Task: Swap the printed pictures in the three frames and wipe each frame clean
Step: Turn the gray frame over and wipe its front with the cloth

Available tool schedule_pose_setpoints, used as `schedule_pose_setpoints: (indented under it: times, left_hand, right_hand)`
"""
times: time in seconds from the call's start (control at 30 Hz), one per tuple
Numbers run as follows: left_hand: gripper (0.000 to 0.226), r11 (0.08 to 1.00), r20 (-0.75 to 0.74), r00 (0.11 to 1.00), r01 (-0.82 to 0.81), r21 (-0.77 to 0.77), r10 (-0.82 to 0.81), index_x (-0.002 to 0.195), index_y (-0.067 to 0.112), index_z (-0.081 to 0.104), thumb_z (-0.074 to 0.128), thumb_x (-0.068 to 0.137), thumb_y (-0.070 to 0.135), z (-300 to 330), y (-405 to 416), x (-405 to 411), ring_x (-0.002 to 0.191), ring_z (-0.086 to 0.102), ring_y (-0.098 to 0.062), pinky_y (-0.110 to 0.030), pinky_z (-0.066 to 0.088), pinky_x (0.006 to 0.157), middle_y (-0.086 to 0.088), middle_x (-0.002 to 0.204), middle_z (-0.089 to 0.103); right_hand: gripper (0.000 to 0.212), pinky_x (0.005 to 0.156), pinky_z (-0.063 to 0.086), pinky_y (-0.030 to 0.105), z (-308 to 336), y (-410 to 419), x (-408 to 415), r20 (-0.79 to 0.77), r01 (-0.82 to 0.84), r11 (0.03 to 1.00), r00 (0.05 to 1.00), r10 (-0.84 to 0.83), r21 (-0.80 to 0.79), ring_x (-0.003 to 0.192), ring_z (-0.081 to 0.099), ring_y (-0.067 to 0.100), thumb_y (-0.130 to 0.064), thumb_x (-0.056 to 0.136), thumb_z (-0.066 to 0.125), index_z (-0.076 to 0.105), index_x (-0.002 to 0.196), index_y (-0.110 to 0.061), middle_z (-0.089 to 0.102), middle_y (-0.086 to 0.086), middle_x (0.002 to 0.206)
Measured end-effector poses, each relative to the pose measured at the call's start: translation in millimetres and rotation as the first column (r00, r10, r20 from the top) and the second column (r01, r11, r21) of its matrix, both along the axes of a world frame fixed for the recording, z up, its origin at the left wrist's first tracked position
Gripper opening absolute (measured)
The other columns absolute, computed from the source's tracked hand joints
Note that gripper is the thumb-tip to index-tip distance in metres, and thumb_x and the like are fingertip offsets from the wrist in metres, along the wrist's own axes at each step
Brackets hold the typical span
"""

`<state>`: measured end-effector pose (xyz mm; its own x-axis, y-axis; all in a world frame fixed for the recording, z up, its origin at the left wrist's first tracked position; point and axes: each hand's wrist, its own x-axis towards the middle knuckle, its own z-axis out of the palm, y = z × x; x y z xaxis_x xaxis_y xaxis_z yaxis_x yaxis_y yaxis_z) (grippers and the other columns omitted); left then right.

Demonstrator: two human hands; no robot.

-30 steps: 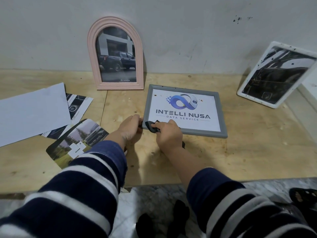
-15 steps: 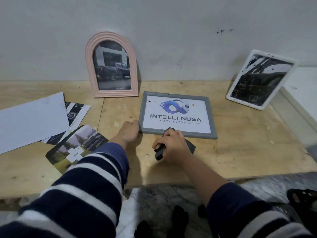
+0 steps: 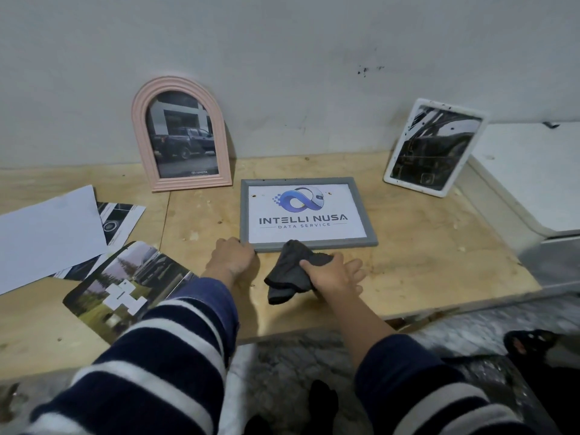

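Right hand: grip closed around a bunched dark cloth, thumb over the top, other fingers spread past it onto the tabletop. Cloth's upper fold touching the near rail of the grey frame, lower folds drooping toward the tabletop's front edge. Left hand: fingers curled against the frame's near-left corner, apparently bracing it; whether wrapped round the rail or only pressed on it, impossible to tell.

Grey frame flat on the tabletop, face up, logo print inside, long axis running left to right. Lay directly ahead of the right-hand grip, away from the body, with the cloth already at its closest edge. Right hand nearer the middle of that rail, left hand at the end. Small dark specks visible on the glass near the upper right of the print. Likely next: a forward push of the cloth onto the glass, then strokes along the long axis, the left hand stopping any slide.

Further out: pink arched frame upright against the wall, truck picture inside, behind and left. White frame leaning at the wall, well to the right, spotted with dark marks. Loose prints and a white sheet spread on the left.
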<state>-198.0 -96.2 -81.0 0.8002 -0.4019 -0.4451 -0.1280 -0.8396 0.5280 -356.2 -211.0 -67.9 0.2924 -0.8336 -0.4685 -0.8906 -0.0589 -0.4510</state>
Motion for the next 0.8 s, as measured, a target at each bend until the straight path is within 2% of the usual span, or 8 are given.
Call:
schedule_pose_setpoints:
  times: [0.07,0.2,0.33,0.43,0.5,0.57,0.67,0.8]
  left_hand:
    - [0.047,1.0,0.0,1.0,0.016,-0.006,-0.016,0.136,0.006,0.046,0.038,0.098,0.033,1,0,-5,0.118,0.048,-0.035,-0.045,0.041,0.103,-0.017,0.137,0.041]
    - [0.043,0.999,0.029,0.999,0.041,-0.029,-0.04,0.136,0.008,0.046,0.043,0.097,0.027,-1,4,-9,0.116,0.049,-0.034,-0.044,0.041,0.102,-0.015,0.137,0.037]
    - [0.043,0.995,0.037,0.999,0.03,-0.098,-0.027,0.133,0.011,0.047,0.05,0.091,0.013,-5,11,-14,0.099,0.05,-0.026,-0.038,0.046,0.091,-0.011,0.131,0.04]
    - [0.048,0.989,0.018,1.0,0.005,-0.146,-0.003,0.136,0.012,0.045,0.052,0.088,0.01,-6,14,-19,0.099,0.049,-0.025,-0.035,0.048,0.09,-0.008,0.131,0.039]
    - [0.049,0.987,0.023,1.0,-0.003,-0.159,0.007,0.137,0.011,0.045,0.049,0.088,0.012,-5,14,-20,0.107,0.052,-0.03,-0.042,0.049,0.096,-0.009,0.133,0.038]
    - [0.05,0.989,0.021,1.0,-0.012,-0.148,0.016,0.139,0.012,0.044,0.047,0.089,0.013,-4,15,-19,0.113,0.051,-0.032,-0.044,0.046,0.1,-0.009,0.135,0.037]
    - [0.051,0.988,-0.012,1.0,0.0,-0.154,-0.002,0.14,0.012,0.041,0.047,0.09,0.012,-2,16,-19,0.112,0.049,-0.031,-0.042,0.048,0.098,-0.008,0.134,0.036]
    - [0.05,0.987,-0.009,1.0,0.025,-0.158,-0.027,0.142,0.011,0.039,0.048,0.093,0.012,-1,18,-17,0.119,0.047,-0.028,-0.037,0.039,0.106,-0.008,0.136,0.036]
  right_hand:
    - [0.06,0.101,0.029,0.041,-3,2,2,-0.04,-0.056,0.996,0.998,0.054,-0.069,0.126,0.028,0.03,-0.057,0.076,0.066,0.045,0.123,-0.025,0.031,0.008,0.133]
    - [0.041,0.093,0.031,0.037,-1,2,5,-0.059,-0.201,0.968,0.979,0.194,-0.153,0.119,0.043,0.027,-0.04,0.083,0.063,0.048,0.118,-0.024,0.056,0.002,0.121]
    - [0.049,0.101,0.025,0.041,1,6,12,-0.285,-0.483,0.783,0.873,0.395,-0.392,0.121,0.036,0.027,-0.034,0.083,0.06,0.039,0.126,-0.026,0.045,0.007,0.126]
    - [0.042,0.103,0.024,0.045,-3,16,17,-0.258,-0.496,0.736,0.868,0.424,-0.46,0.122,0.036,0.027,-0.048,0.093,0.043,0.042,0.128,-0.026,0.045,0.005,0.129]
    - [0.059,0.103,0.024,0.048,-8,27,20,-0.271,-0.497,0.78,0.866,0.42,-0.379,0.125,0.034,0.027,-0.066,0.089,0.033,0.046,0.128,-0.023,0.043,0.003,0.131]
    - [0.072,0.1,0.027,0.05,-13,36,25,-0.29,-0.487,0.819,0.866,0.407,-0.304,0.127,0.031,0.028,-0.073,0.082,0.038,0.041,0.129,-0.019,0.038,0.003,0.131]
    - [0.057,0.098,0.034,0.045,-13,41,32,-0.252,-0.438,0.848,0.893,0.373,-0.298,0.127,0.031,0.028,-0.052,0.087,0.051,0.037,0.13,-0.017,0.035,0.004,0.134]
    - [0.035,0.09,0.043,0.037,-6,26,29,-0.185,-0.449,0.846,0.893,0.411,-0.288,0.118,0.044,0.025,-0.017,0.089,0.049,0.048,0.124,-0.017,0.047,0.003,0.129]
